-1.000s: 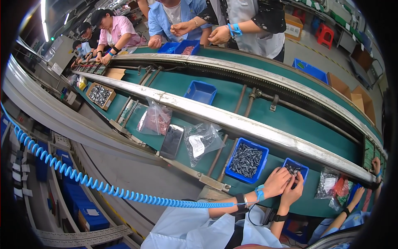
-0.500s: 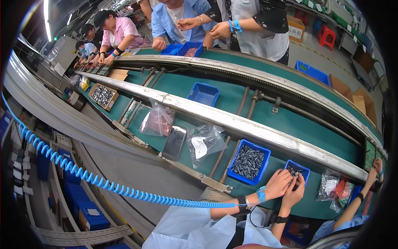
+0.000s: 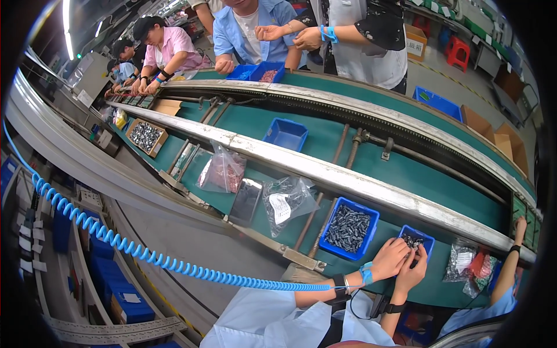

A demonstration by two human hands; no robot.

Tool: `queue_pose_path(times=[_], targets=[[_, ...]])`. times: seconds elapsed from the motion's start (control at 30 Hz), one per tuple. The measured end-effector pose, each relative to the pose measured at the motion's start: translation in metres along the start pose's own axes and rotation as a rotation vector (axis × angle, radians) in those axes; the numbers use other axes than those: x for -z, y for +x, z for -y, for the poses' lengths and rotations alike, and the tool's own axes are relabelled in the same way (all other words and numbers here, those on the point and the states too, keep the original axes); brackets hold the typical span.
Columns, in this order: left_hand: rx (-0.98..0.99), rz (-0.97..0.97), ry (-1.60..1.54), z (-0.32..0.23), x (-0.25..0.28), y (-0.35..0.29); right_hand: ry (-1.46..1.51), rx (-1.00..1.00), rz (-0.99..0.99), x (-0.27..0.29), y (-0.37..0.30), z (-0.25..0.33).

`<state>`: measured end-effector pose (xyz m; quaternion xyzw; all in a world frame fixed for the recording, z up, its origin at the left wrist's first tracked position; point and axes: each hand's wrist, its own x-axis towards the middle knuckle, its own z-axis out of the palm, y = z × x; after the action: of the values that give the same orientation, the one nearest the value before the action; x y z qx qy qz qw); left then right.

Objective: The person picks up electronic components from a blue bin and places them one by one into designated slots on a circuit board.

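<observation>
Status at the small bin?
Left hand and right hand together at small bin, over its parts. Grip unclear. Large bin alongside on left, not blocking.

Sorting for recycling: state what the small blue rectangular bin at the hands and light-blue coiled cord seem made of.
The bin: probably smooth moulded plastic, given evenly blue walls. The cord: likely smooth plastic sheathing, given regular, springy coils.

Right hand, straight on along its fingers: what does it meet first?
Most likely the small dark parts in the smaller blue bin: the right hand points into it, fingertips at its near side. How high they sit above the parts is unclear.
</observation>
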<state>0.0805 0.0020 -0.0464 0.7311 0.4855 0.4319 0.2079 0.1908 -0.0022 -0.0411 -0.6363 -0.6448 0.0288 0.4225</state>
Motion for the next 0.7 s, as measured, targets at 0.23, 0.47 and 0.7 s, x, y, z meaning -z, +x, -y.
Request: queue_pose_path(times=[0.23, 0.47, 0.7], targets=[[-0.005, -0.007, 0.005, 0.0005, -0.0004, 0.0013, -0.004, 0.01, -0.006, -0.0002, 0.0017, 0.0008], [0.0, -0.004, -0.002, -0.0007, 0.0007, 0.0022, 0.0, 0.009, -0.006, -0.0014, 0.0013, -0.0024], [-0.019, -0.029, -0.018, -0.0056, 0.0071, 0.0023, -0.02, 0.001, -0.011, 0.0024, -0.0007, 0.0021]])
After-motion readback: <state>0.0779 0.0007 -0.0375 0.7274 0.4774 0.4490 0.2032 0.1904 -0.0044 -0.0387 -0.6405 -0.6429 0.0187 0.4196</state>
